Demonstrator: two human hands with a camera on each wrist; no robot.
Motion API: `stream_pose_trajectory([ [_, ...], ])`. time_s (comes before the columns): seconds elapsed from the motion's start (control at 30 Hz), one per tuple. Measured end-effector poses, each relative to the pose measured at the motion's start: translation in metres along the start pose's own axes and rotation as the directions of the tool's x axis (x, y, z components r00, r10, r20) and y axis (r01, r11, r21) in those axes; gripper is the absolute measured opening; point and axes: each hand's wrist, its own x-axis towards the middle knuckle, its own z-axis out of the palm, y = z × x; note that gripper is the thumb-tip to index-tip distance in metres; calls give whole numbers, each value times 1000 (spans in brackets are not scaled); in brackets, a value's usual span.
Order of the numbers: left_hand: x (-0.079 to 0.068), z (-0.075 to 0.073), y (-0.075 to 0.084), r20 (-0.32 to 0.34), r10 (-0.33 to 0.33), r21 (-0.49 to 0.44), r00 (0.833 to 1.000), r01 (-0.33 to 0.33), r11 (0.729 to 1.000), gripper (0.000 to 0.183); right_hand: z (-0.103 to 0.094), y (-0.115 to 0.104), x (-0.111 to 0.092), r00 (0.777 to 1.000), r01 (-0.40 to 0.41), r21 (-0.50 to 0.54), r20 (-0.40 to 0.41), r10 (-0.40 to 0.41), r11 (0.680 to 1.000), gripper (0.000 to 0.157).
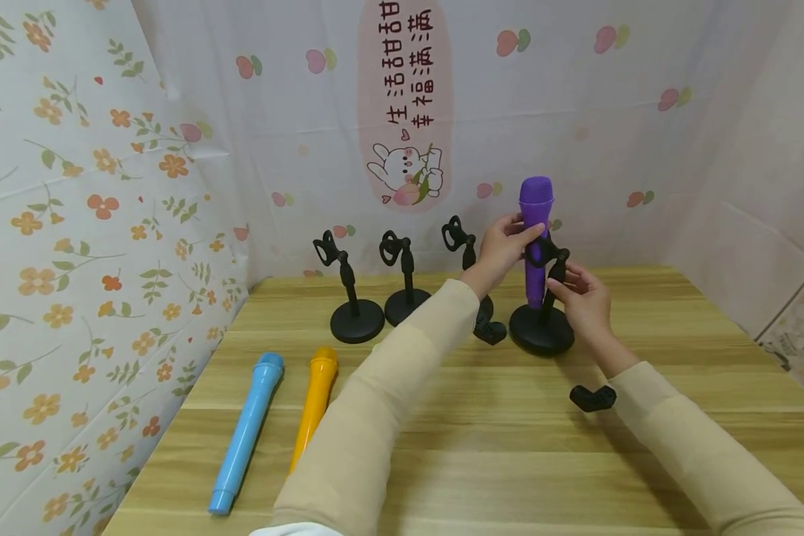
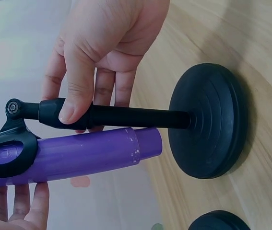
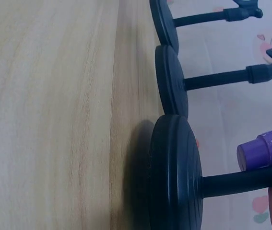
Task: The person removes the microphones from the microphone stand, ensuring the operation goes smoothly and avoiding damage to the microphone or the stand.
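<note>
Purple and upright, the toy microphone (image 1: 534, 237) sits in the clip of the rightmost black stand (image 1: 543, 313) on our wooden table (image 1: 482, 447). Our left hand (image 1: 505, 246) wraps its fingers around the microphone just below the head, while our right hand (image 1: 586, 298) pinches the stand's pole with thumb and fingers. Three more stands (image 1: 356, 290) wait in a row to the left, and a blue microphone (image 1: 244, 435) and an orange microphone (image 1: 315, 402) lie flat nearer us
</note>
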Motion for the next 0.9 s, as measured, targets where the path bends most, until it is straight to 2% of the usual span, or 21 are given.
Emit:
stream_pose_trajectory([
  [0.2,-6,-7,6,28,11,-21,1000,-11,1000,42,-1,-4,-4,999,23,36,45,-25,999,36],
  [0.4,-11,-14,8,41,2,-50,999,0,999,45,1,-8,-10,995,33,76,86,-40,997,41],
  [0.63,-18,-20,11,21,-17,-23,1000,17,1000,46,1,-11,-18,990,54,35,129,-58,998,35],
  [0.9,-31,-26,15,44,-37,-30,998,38,999,45,-1,-14,-28,983,62,26,171,-66,998,30],
])
